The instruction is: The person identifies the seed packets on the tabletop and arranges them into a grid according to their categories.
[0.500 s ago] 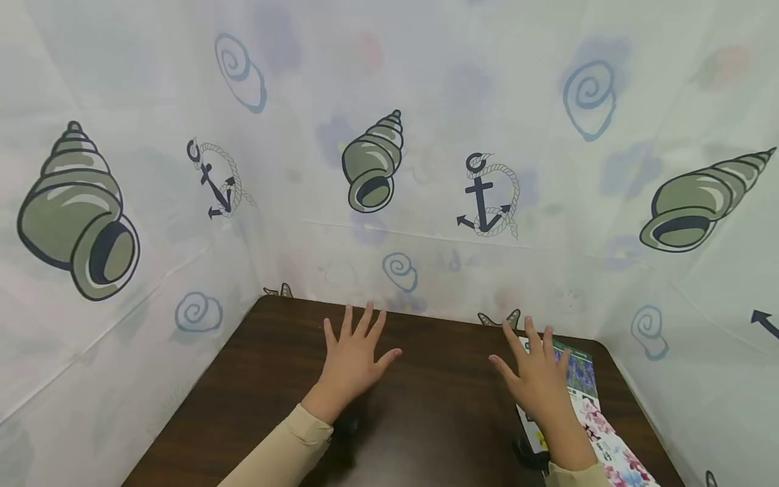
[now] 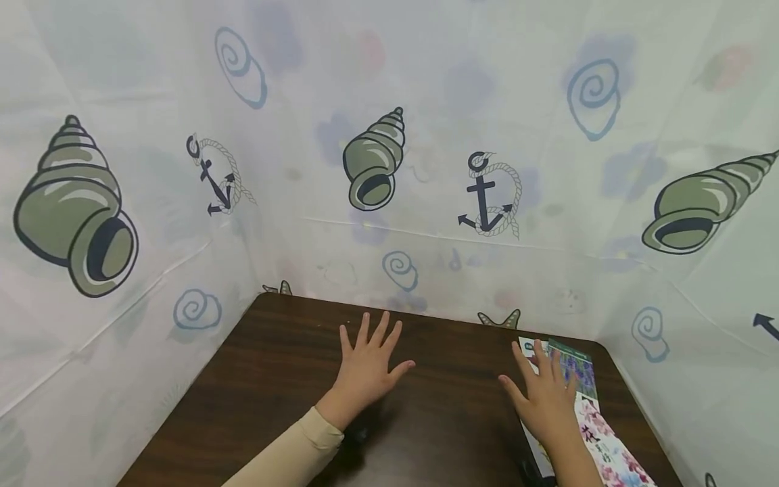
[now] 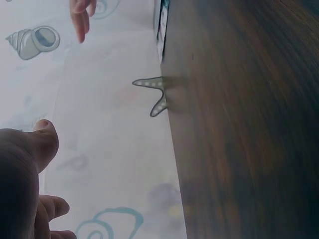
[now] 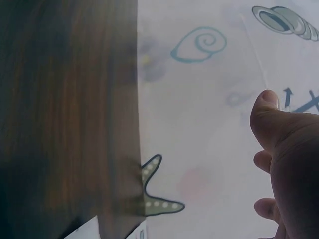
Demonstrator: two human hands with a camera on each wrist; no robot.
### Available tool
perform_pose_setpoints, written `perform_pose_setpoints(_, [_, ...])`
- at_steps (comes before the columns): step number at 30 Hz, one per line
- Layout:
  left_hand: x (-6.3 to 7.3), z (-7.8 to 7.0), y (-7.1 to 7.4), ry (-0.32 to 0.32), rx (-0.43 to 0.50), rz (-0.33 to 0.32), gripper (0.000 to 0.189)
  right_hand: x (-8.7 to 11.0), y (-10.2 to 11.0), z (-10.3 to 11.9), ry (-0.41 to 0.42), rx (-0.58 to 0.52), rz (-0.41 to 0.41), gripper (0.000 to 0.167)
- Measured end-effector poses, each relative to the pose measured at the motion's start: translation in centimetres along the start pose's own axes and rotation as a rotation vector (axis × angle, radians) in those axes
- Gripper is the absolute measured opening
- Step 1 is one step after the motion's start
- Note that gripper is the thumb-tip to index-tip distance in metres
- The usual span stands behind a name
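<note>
With fingers spread, my left hand [image 2: 363, 372] hovers over the middle of the dark wood table [image 2: 268, 379] and holds nothing. My right hand [image 2: 550, 406], its fingers also spread, is above the flower-printed papers [image 2: 611, 443] at the table's right side and partly hides them. In the left wrist view, the left thumb [image 3: 46, 142] and some fingertips show against the white curtain, with part of the other hand at the top. The right wrist view shows the right thumb [image 4: 266, 112] and two fingertips, with paper corners [image 4: 87, 230] at the bottom edge.
A white curtain [image 2: 426, 81] printed with shells, anchors and starfish surrounds the table's back and sides. Dark objects under both wrists are mostly hidden. The papers lie along the table's right edge.
Both hands have shifted slightly to the right and a little lower in the head view, fingers still spread. The papers have stayed in place.
</note>
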State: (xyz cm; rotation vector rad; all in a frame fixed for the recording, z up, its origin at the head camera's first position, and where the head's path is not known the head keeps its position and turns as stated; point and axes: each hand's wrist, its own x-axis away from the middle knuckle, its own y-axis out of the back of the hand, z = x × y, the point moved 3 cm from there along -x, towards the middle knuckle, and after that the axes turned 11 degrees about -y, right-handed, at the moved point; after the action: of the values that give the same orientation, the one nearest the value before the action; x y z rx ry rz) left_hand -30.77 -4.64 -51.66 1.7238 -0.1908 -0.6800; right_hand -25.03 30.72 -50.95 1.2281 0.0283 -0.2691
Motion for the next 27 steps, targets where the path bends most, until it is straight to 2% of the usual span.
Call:
perform_pose_setpoints(8, [0.6, -1.1, -1.7, -0.02, 0.047, 0.028, 0.089, 1.8, -1.4, -3.0, -0.067, -0.042, 0.011, 0.083])
perform_pose_setpoints(11, [0.4, -1.9, -2.4, -0.031, 0.08, 0.026, 0.088, 2.3, -1.6, -4.5, -0.103, -0.029, 0.008, 0.084])
perform_pose_setpoints(15, [-0.3, -3.0, -2.8, -0.033, 0.096, 0.032, 0.088, 2.3, -1.4, -6.0, -0.147, -0.028, 0.014, 0.084])
perform_pose_setpoints(19, [-0.9, -4.4, -2.5, -0.04, 0.117, 0.05, 0.088, 2.6, -1.4, -7.3, -0.217, -0.024, 0.082, 0.086])
perform_pose_setpoints(22, [-1.4, -5.5, -2.8, -0.054, 0.129, 0.051, 0.088, 2.8, -1.7, -8.4, -0.287, -0.011, 0.144, 0.088])
perform_pose_setpoints(27, [-2.2, -7.2, -3.4, -0.088, 0.151, 0.074, 0.087, 2.6, -2.2, -9.9, -0.334, -0.026, 0.167, 0.085])
